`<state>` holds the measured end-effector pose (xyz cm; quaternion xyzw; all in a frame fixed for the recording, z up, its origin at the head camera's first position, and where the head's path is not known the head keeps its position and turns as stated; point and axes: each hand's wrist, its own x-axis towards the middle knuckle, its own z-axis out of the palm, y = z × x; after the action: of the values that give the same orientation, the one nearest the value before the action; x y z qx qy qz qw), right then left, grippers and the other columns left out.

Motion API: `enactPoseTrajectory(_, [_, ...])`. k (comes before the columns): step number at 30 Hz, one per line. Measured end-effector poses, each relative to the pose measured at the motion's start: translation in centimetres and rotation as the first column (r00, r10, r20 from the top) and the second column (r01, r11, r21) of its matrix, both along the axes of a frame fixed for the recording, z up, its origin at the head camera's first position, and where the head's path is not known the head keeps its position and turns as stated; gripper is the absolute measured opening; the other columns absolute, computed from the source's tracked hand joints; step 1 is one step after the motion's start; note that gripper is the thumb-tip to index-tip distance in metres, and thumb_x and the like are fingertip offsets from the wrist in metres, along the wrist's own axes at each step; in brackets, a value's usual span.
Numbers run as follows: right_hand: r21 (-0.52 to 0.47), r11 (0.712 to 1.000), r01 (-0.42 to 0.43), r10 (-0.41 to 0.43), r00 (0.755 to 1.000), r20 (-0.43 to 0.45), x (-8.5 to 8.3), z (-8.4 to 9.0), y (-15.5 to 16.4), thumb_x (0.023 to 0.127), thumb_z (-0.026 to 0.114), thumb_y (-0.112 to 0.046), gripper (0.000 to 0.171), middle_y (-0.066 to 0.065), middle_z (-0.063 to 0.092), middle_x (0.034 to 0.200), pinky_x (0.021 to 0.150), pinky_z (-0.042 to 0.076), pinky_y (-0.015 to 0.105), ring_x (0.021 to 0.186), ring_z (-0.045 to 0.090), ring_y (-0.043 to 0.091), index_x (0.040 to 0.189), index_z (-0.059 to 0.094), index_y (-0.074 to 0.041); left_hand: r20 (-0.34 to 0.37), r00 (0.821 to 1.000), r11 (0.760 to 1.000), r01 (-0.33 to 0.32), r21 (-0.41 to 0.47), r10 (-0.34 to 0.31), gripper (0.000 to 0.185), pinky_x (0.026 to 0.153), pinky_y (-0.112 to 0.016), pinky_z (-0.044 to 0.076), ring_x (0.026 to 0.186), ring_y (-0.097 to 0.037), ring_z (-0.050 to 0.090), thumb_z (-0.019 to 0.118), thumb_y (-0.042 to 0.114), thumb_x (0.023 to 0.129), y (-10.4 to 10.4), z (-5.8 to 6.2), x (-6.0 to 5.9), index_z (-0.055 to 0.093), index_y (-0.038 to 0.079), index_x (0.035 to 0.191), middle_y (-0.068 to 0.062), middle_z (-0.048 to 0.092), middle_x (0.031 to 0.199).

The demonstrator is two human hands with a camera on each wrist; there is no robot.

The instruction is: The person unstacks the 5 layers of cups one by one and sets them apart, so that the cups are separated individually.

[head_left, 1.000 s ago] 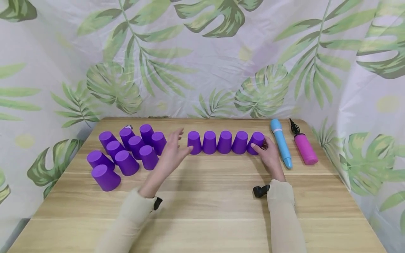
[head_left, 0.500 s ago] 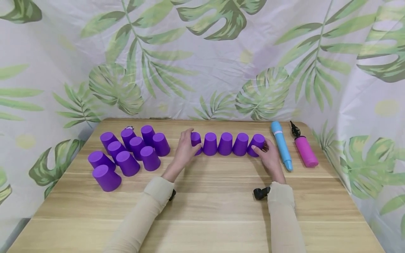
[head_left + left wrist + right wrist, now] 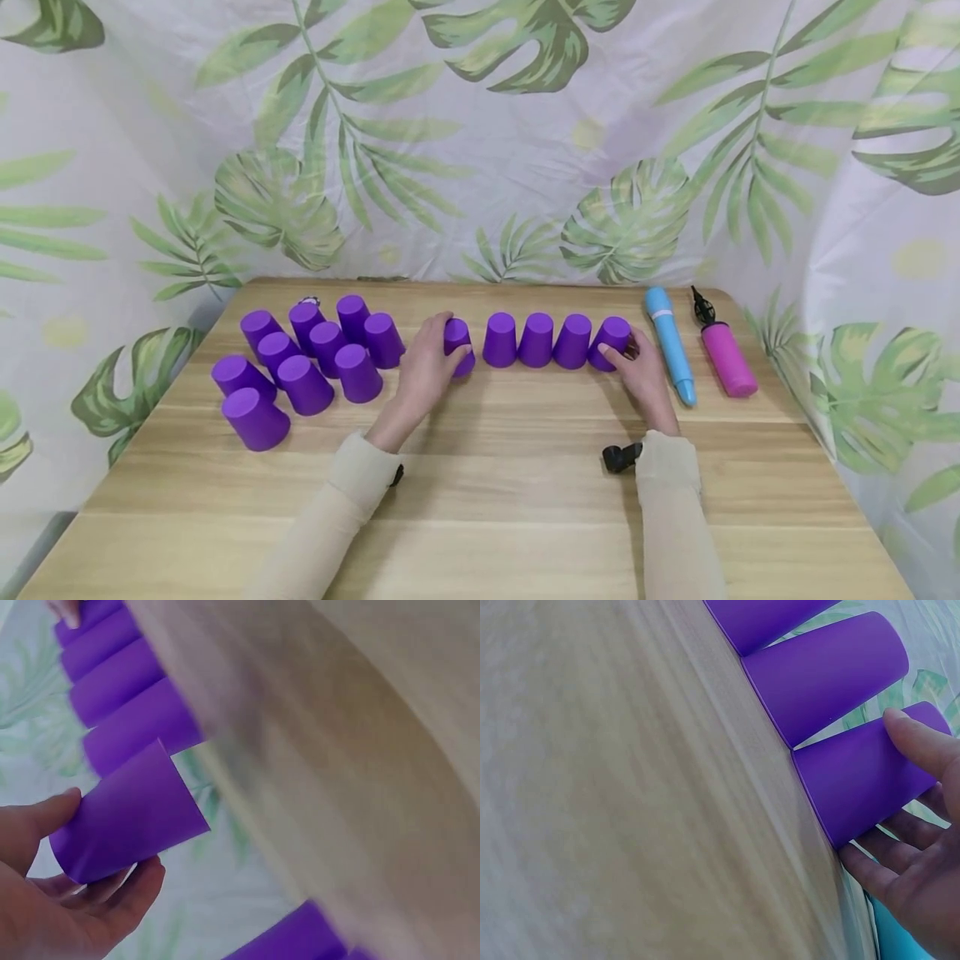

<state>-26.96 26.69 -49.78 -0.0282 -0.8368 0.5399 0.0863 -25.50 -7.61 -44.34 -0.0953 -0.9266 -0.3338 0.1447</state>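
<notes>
Wooden table (image 3: 480,500) is seen along the lower frame. At centre, the left hand (image 3: 422,373) is curled around a tilted purple cup (image 3: 458,345), parted from its row. Right of centre, the right hand (image 3: 639,371) grasps the row's end cup (image 3: 611,340). Farther right, a blue pump (image 3: 670,343) and pink pump (image 3: 724,355) are noted.
</notes>
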Motion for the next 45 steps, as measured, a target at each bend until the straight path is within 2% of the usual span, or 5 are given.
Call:
enactPoseTrajectory(11, [-0.012,1.000,-0.003,0.003,1.000,-0.017,-0.3,0.2,0.3,0.090,0.068,-0.025,0.067,0.024,0.050,0.135,0.107,0.037,0.045,0.127,0.046,0.038,0.144,0.038,0.000,-0.284,0.958,0.999,-0.030,0.010,0.032,0.057,0.085,-0.049,0.049,0.104,-0.034,0.059,0.081,0.015,0.077,-5.8,4.1,6.7,0.054,0.000,0.126,-0.019,0.061,0.115])
enactPoseTrajectory(18, [-0.016,1.000,-0.003,0.003,1.000,-0.028,-0.4,0.1,0.4,0.090,0.068,-0.025,0.066,0.025,0.049,0.135,0.107,0.036,0.046,0.127,0.046,0.039,0.143,0.038,0.001,-0.288,0.939,0.982,-0.182,0.046,0.188,0.058,0.079,-0.056,0.047,0.100,-0.042,0.058,0.080,0.009,0.078,-11.3,4.4,9.0,0.052,-0.001,0.127,-0.025,0.057,0.116])
enactPoseTrajectory(26, [-0.006,1.000,0.004,-0.004,1.000,-0.023,-0.3,0.0,0.2,0.090,0.068,-0.022,0.065,0.025,0.050,0.134,0.107,0.037,0.045,0.126,0.047,0.039,0.142,0.039,0.001,-0.184,0.954,0.971,-0.233,0.045,0.238,0.057,0.076,-0.053,0.046,0.091,-0.039,0.055,0.076,0.006,0.081,-14.4,2.5,9.6,0.048,-0.004,0.130,-0.027,0.054,0.118])
enactPoseTrajectory(33, [-0.001,1.000,-0.001,0.001,1.000,-0.011,-0.1,-0.3,0.1,0.090,0.068,-0.025,0.066,0.025,0.049,0.136,0.107,0.037,0.046,0.127,0.046,0.039,0.143,0.038,0.001,-0.054,0.971,0.972,-0.232,0.023,0.233,0.056,0.091,-0.062,0.039,0.114,-0.046,0.049,0.073,0.007,0.084,-14.9,0.7,9.0,0.046,-0.003,0.132,-0.029,0.051,0.122])
enactPoseTrajectory(45, [0.004,1.000,0.007,-0.007,1.000,-0.008,-0.2,-0.1,0.0,0.090,0.069,-0.025,0.068,0.025,0.049,0.137,0.107,0.037,0.045,0.127,0.046,0.039,0.145,0.037,0.000,0.007,0.976,0.976,-0.218,-0.020,0.219,0.055,0.086,-0.065,0.041,0.111,-0.048,0.050,0.073,0.006,0.083,-14.7,-0.4,9.1,0.045,-0.006,0.129,-0.030,0.050,0.123])
